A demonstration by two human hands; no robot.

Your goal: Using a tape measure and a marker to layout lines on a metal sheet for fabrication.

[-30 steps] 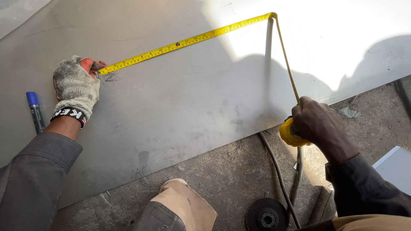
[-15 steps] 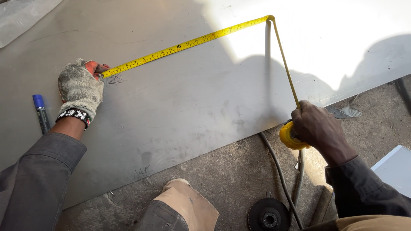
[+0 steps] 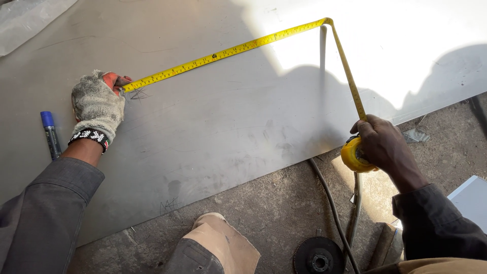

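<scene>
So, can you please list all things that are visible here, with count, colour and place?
metal sheet: one, grey, flat on the floor, fills most of the view
tape: one, yellow, stretched over the sheet from the left hand, bent at the top, down to the right hand
tape case: one, yellow, at the sheet's near edge
marker: one, blue cap, on the sheet left of the glove
cables: two, dark, on the concrete floor
disc: one, black, bottom edge
shoe: one, tan, bottom centre
left hand: grey glove, pins the tape end
right hand: bare, holds the tape case

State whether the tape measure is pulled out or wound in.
Pulled out: the tape measure bends over the metal sheet, from left hand to right hand.
</scene>
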